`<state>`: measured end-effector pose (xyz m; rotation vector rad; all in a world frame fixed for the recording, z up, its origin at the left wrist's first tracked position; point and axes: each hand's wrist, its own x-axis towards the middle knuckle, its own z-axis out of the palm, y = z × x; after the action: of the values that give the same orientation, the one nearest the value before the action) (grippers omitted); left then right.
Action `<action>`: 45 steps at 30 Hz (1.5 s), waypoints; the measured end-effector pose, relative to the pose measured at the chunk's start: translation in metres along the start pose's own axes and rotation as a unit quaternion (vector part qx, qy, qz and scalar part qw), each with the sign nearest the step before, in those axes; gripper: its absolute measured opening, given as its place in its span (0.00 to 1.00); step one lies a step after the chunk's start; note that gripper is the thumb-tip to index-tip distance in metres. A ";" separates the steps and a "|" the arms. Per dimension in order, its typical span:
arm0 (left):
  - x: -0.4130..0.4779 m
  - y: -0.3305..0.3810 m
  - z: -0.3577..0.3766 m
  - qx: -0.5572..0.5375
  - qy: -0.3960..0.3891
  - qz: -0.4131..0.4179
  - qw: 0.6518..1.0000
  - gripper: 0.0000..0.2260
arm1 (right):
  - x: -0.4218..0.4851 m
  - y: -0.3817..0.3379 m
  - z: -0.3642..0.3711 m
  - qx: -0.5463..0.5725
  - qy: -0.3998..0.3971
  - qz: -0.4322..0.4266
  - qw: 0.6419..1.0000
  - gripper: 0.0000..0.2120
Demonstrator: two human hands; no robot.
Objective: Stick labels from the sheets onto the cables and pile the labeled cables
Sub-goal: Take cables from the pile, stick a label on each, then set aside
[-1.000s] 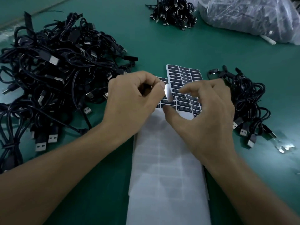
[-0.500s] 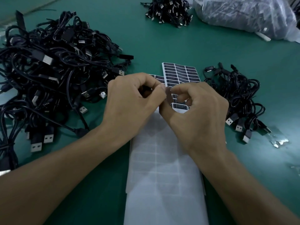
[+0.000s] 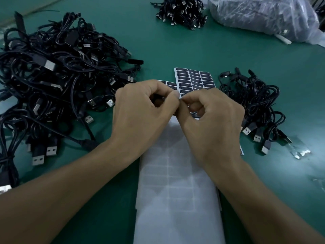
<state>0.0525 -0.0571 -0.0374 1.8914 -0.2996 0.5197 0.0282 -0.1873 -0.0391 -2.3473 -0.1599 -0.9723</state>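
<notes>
- Leftmost, the big heap of black cables (image 3: pixel 58 81) sprawls on the green table (image 3: pixel 167 50). We judge them thin, limp, light and quick to tangle, so each is best drawn out by its stiff USB plug and not by a loop.
- Next, our left hand (image 3: pixel 140 117) has its fingers curled and pinches a dark bit of cable (image 3: pixel 159 99) at the fingertips, just above the sheets. Most of that cable is hidden inside the hand.
- Behind the knuckles the label sheets (image 3: pixel 195 80) lie flat, with rows of dark labels. Nearer us the spent white backing (image 3: pixel 175 191) runs under both wrists.
- Our right hand (image 3: pixel 211 124) is closed in a thumb-and-forefinger pinch that meets the left fingertips. We take it to be pressing a label round the cable, though the label itself is hidden. Such a label should be flimsy and sticky on one face, so we would hold it by an edge only and keep it from folding on itself.
- Rightmost, a smaller pile (image 3: pixel 255 106) of cables lies just beside the sheets, likely the finished ones. Any labels on them are too small for us to make out.
</notes>
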 end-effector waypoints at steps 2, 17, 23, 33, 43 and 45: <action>0.000 -0.001 0.000 -0.015 -0.009 0.009 1.000 0.07 | 0.000 0.002 -0.002 0.033 -0.014 0.037 0.999 0.04; -0.001 0.000 -0.004 -0.214 -0.167 -0.062 0.960 0.08 | 0.015 0.011 -0.013 0.514 -0.123 0.339 0.779 0.03; 0.000 -0.002 -0.002 -0.175 -0.185 -0.065 0.965 0.04 | 0.016 0.012 -0.013 0.479 -0.101 0.345 0.801 0.02; 0.001 -0.003 -0.004 0.025 -0.145 0.038 0.988 0.14 | 0.014 0.012 -0.012 0.472 -0.087 0.282 0.831 0.10; 0.004 -0.006 -0.004 -0.052 -0.190 -0.038 0.980 0.17 | 0.011 0.016 -0.007 0.446 -0.094 0.260 0.851 0.06; 0.003 -0.007 -0.004 -0.058 -0.192 -0.034 0.979 0.16 | 0.011 0.016 -0.007 0.444 -0.092 0.259 0.853 0.06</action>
<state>0.0576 -0.0504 -0.0403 1.8727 -0.5044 0.0824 0.0370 -0.2054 -0.0358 -1.4768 -0.0259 -0.2818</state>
